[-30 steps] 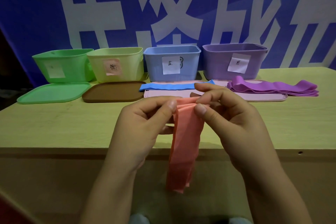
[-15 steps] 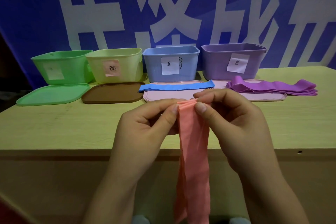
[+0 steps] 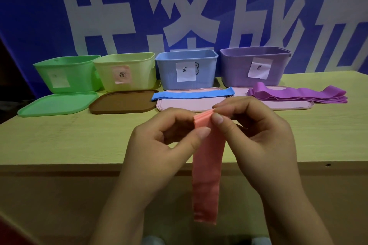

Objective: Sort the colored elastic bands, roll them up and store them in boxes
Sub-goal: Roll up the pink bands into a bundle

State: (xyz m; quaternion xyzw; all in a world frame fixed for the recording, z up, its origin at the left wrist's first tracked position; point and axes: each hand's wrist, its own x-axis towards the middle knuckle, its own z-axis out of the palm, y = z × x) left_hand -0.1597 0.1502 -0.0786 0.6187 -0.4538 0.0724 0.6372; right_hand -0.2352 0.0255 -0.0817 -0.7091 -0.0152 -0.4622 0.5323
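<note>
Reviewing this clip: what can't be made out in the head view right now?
- Insides of the green box, yellow box, blue box and purple box: hidden by their front walls.
- Green box's label: too faint to read.
- Pink band top end: covered by left hand and right hand.

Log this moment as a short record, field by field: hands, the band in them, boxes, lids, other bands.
left hand: pinches the top of the pink band
right hand: pinches the same end
pink band: hangs down past the table edge
boxes: green box, yellow box, blue box, purple box, all open
lids: green lid, brown lid, pink lid
blue band: flat on the pink lid
purple bands: piled before the purple box
</note>
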